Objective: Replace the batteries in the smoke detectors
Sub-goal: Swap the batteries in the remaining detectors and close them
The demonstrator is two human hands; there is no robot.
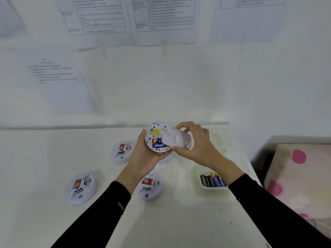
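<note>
Smoke detector [154,133], a round disc of smooth white plastic, is held above the bench in my left hand [145,156] with its back turned up toward me. That hand cups it from below, fingers curled round the rim. The back carries a yellow label [155,131] and an open bay where the fitted batteries [160,143], blue-and-yellow cylinders, lie side by side.

My right hand [195,142] pinches a thin white back plate [176,139] by its edges, thumb below and fingers above. The plate is tilted and overlaps the detector's right part, hiding that side of the bay.

On the matte white bench [179,221] three more lie face up, domed, slotted and red-stickered: the left detector [80,187], the back detector [121,151] and the near detector [150,187], partly behind my left wrist. Something round and white lies under my hands, too hidden to name.

Beside my right forearm stands a shallow translucent tub [197,170] of loose batteries [213,179], dark and blue-wrapped; my black sleeve [259,203] covers its right end. A second pale tub [221,140] sits behind my right hand. Printed sheets [161,20] hang on the wall, and pink-dotted fabric [300,176] lies off the bench's right edge.
</note>
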